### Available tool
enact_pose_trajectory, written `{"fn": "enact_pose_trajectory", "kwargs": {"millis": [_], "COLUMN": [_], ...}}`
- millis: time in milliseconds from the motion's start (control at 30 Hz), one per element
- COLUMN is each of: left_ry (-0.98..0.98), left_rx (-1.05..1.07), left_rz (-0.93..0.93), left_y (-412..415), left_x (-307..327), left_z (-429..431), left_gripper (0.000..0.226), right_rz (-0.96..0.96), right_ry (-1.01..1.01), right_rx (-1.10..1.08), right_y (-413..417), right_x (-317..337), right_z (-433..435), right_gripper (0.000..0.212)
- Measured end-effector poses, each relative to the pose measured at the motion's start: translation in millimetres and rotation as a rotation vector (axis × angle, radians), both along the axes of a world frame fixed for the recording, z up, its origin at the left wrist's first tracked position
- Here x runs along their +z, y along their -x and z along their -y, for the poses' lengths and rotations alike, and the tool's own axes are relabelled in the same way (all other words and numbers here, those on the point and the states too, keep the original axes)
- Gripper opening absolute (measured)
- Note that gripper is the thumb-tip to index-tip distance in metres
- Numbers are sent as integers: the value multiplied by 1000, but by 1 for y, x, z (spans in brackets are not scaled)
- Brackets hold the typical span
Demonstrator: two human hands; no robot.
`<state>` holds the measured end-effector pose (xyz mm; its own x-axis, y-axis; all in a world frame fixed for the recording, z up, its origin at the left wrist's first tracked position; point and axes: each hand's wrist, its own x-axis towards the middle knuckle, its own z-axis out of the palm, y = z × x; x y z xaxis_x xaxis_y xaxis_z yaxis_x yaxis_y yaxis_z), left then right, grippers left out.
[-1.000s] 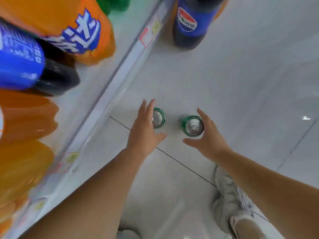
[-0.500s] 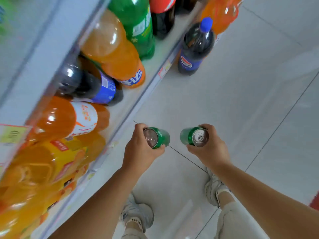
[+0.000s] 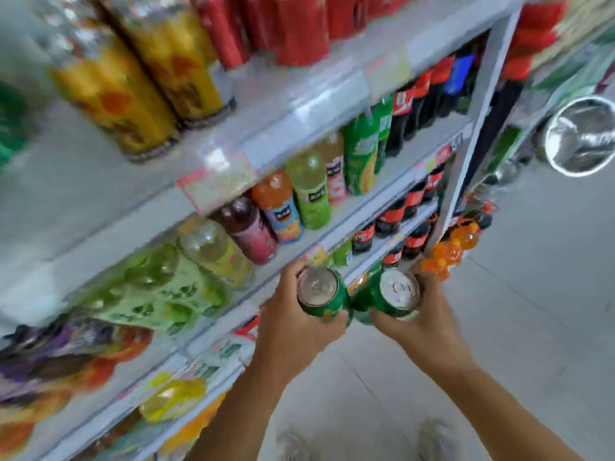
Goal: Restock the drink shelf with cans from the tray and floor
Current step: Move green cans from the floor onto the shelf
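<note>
My left hand [image 3: 293, 324] grips a green can [image 3: 321, 292] with its silver top facing the camera. My right hand [image 3: 422, 322] grips a second green can [image 3: 392, 294], also top up. The two cans are held side by side and almost touch, in front of the lower shelves. The drink shelf [image 3: 299, 104] rises to the left, blurred by motion. Tall yellow cans [image 3: 143, 78] and red cans [image 3: 299, 24] stand on its upper level.
Rows of bottles fill the middle shelves [image 3: 366, 201]: green, orange and dark cola bottles. A white upright post [image 3: 472, 128] ends the shelf at the right. A shiny metal bowl [image 3: 582, 138] hangs at the far right. Grey tiled floor [image 3: 515, 327] and my shoes [image 3: 436, 440] lie below.
Both hands closed on the two green cans on the floor and lifted them. The view swung up from the floor to the upper shelves.
</note>
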<state>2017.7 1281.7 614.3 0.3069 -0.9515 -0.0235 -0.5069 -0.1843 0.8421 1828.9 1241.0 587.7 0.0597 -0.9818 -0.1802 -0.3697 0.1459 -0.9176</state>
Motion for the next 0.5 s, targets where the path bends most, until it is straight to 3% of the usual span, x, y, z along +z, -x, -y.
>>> {"fn": "enact_pose_trajectory", "kwargs": {"millis": [200, 500], "left_ry": [259, 548], "left_rx": [191, 539], "left_rz": [-147, -135], "left_y": [-36, -110], "left_x": [126, 199], "left_z": [-59, -137], "left_gripper": [59, 65], "right_rz": [109, 309], "right_ry": [213, 432], "right_rx": [216, 522], "right_y": [-43, -142], "right_x": [129, 249], "right_z": [-16, -43], "right_gripper": [60, 50]}}
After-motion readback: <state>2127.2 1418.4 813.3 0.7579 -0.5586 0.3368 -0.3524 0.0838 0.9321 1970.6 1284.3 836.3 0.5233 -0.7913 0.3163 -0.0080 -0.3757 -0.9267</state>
